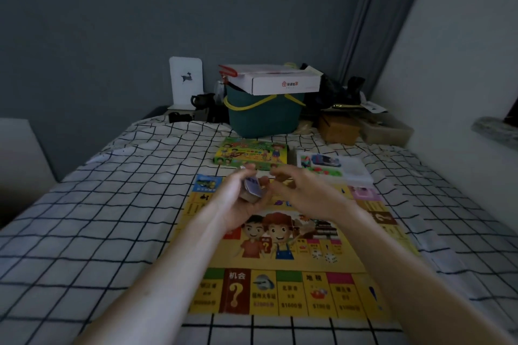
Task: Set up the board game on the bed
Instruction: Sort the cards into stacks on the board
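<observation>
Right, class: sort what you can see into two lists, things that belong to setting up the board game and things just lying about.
Belongs to the job:
game board
card stack held in the left hand
right hand
green game box
tray of pieces

Just lying about:
teal basket
white carton
deer card
brown box

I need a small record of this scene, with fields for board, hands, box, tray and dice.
board: flat on the checked bed
left hand: holds a card stack above the board
right hand: fingers curled near the stack, contact unclear
box: behind the board
tray: right of the box
dice: two, on the board
</observation>
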